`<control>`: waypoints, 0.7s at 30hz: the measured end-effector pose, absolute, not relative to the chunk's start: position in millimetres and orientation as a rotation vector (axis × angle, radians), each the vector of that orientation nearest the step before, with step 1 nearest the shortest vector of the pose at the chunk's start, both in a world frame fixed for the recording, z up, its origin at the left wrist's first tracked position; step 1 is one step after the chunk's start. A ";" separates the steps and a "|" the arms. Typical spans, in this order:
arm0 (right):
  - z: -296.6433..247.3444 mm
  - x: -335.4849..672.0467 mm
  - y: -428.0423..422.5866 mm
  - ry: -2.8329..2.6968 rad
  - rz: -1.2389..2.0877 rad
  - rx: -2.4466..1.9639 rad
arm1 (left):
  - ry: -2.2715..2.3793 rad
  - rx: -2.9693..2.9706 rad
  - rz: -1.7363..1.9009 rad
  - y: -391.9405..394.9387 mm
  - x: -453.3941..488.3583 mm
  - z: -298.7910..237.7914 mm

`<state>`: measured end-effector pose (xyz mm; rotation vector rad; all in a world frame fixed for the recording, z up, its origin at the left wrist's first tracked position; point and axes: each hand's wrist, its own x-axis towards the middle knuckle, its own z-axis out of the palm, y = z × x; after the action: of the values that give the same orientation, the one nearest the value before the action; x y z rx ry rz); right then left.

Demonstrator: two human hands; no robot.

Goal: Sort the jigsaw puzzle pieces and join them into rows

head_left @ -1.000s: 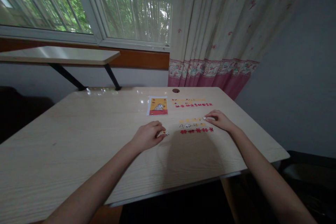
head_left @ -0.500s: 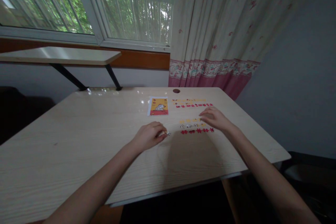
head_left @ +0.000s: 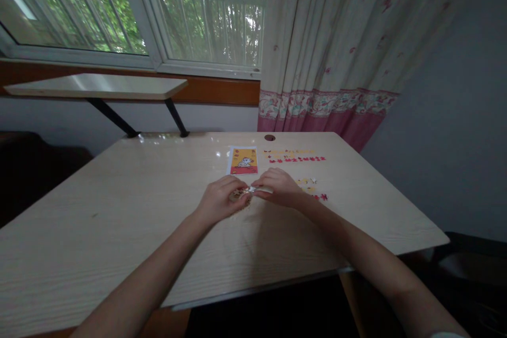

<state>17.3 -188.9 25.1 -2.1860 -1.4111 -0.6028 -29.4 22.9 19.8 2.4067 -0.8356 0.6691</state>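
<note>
Plainly, the whole scene centres on a pale wood-grain desk (head_left: pixel 130 232), its front edge running aslant above a dark space. Near the middle the left hand (head_left: pixel 222 198) curls its fingers around a cluster of pieces (head_left: pixel 238 194), partly hidden behind them, while the right hand (head_left: pixel 279 186) reaches across to meet it, thumb and forefinger clamped on a small white piece (head_left: pixel 252 189) right at the left fingertips. Just beyond the hands lies a picture card (head_left: pixel 244 161), white-bordered, with a pale animal on yellow and red. To its right, yellow and red puzzle pieces (head_left: pixel 297 159) lie in rows, and nearer the person come more loose pieces (head_left: pixel 312 181), some of them covered by the right hand. A round hole (head_left: pixel 270 138) sits close to the desk's far edge; at the far left, a raised shelf (head_left: pixel 103 85) stands on slanting black legs (head_left: pixel 177 118). Behind, a sliding window (head_left: pixel 206 16) shows bars and green leaves, with a brown strip (head_left: pixel 222 93) below it. A floral curtain (head_left: pixel 336 37) with a pink hem hangs beside a grey-blue wall (head_left: pixel 455 116).
</note>
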 end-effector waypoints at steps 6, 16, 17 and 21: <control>18.2 15.2 -189.6 -1.362 -0.577 -2.138 | -0.850 2.394 0.659 20.5 -29.6 18.3; 29.2 21.1 -216.4 -0.994 -0.865 -2.196 | -0.695 2.618 0.440 47.2 -17.7 22.8; 31.4 21.6 -220.9 -0.949 -0.893 -2.180 | -0.694 2.648 0.390 51.6 -15.4 22.6; 37.6 21.6 -231.6 -0.853 -0.988 -2.130 | -0.697 2.649 0.280 60.9 -9.9 21.7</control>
<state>21.6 -231.6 37.6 -2.1302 -0.8531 -0.9880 -9.9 60.9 21.7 2.6490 -0.6974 0.2797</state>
